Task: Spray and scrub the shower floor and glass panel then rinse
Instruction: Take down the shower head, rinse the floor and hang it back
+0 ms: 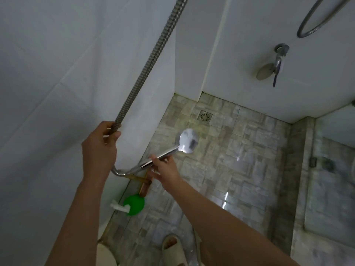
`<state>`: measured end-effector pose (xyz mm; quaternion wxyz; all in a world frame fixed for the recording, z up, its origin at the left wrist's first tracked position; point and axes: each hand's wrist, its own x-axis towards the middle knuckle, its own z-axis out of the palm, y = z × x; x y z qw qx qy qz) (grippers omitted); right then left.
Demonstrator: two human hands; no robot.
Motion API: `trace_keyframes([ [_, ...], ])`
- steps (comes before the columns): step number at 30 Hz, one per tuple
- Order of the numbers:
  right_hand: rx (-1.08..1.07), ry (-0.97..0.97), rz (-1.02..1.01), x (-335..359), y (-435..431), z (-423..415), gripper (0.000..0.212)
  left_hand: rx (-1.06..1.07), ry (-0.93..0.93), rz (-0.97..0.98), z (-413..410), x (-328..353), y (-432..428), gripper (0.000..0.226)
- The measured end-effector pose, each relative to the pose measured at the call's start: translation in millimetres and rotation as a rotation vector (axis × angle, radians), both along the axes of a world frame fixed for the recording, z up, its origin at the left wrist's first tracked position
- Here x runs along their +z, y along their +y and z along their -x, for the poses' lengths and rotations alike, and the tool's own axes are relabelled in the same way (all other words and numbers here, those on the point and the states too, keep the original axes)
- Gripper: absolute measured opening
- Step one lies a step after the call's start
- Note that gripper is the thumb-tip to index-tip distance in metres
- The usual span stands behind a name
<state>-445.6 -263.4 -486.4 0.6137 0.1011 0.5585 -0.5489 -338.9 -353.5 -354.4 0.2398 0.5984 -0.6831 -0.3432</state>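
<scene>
Right hand (165, 169) pinching shower head (187, 141), long axis aimed up-right toward drain (205, 117), left hand (99, 146) gripping hose (148, 64)

Chrome shower head (187, 141) up over glossy stone-tile shower floor (249, 150), face down, handle slanting low-left into ribbed metal hose (148, 62). Green spray bottle (134, 205) w/ white trigger stands on floor by left wall.
</scene>
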Motion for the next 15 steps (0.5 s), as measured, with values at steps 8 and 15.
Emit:
trace_keyframes([
  [8, -0.205, -0.310, -0.074, -19, 53, -33, 0.023, -0.024, -0.009, -0.054, -4, -3, 7, 0.015],
  [15, -0.454, -0.436, -0.128, -23, 82, -28, 0.015, -0.070, 0.010, -0.092, 13, -12, 17, 0.014],
])
